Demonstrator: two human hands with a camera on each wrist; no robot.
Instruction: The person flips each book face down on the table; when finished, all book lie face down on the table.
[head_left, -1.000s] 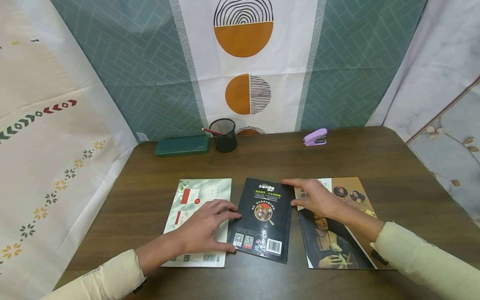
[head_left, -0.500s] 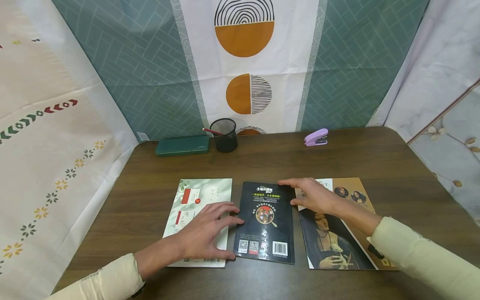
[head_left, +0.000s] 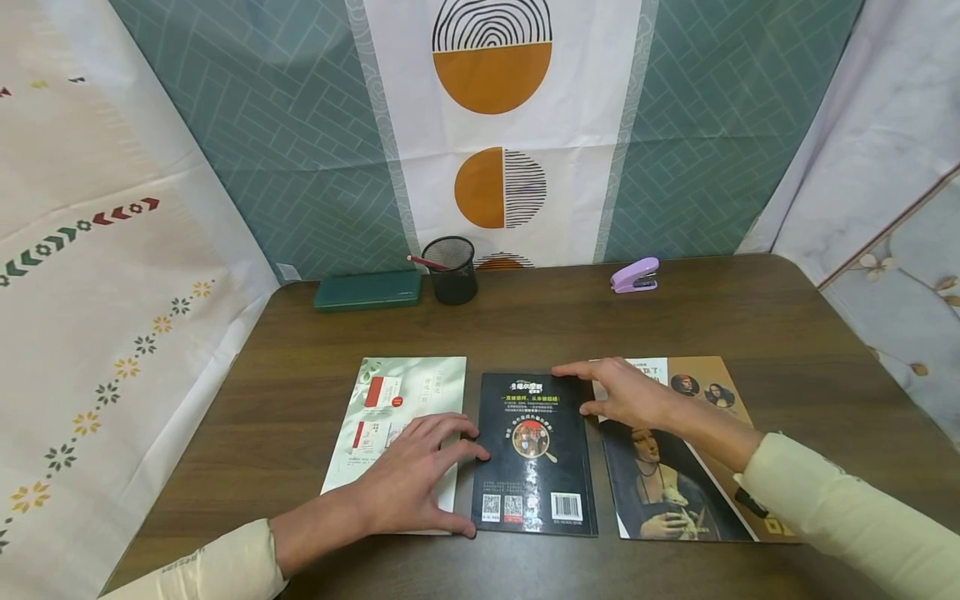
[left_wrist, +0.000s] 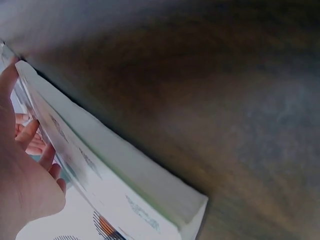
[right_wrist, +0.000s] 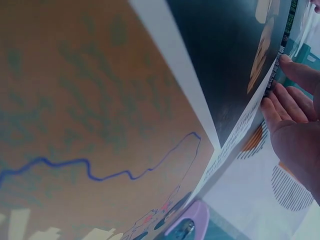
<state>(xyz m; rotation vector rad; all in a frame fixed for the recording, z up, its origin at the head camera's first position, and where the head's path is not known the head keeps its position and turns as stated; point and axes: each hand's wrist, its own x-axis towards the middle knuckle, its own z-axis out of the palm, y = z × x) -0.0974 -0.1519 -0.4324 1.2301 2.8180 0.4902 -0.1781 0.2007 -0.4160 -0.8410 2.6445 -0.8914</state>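
A dark book (head_left: 532,467) lies flat between two others in the head view, its barcoded cover up. My left hand (head_left: 412,475) reaches over the pale green book (head_left: 375,433), fingers spread and loosely bent, with fingertips and thumb at the dark book's left edge. At that book's top right corner is my right hand (head_left: 633,396), index finger and thumb apart along the edge. It lies partly over the brown and black art book (head_left: 675,492). The left wrist view shows the pale book's page edges (left_wrist: 115,145) beside my left hand (left_wrist: 30,175).
Along the back of the wooden table (head_left: 540,325) stand a green case (head_left: 367,290), a black mesh pen cup (head_left: 453,279) with a red pencil (head_left: 427,262), and a lilac stapler (head_left: 634,275). Patterned cloths (head_left: 315,125) hang behind and at the sides.
The dark book has turned from tilted to nearly straight and slid slightly toward the front edge, lining up more with its neighbours. Both hands have stayed at its edges, with only slight shifts.
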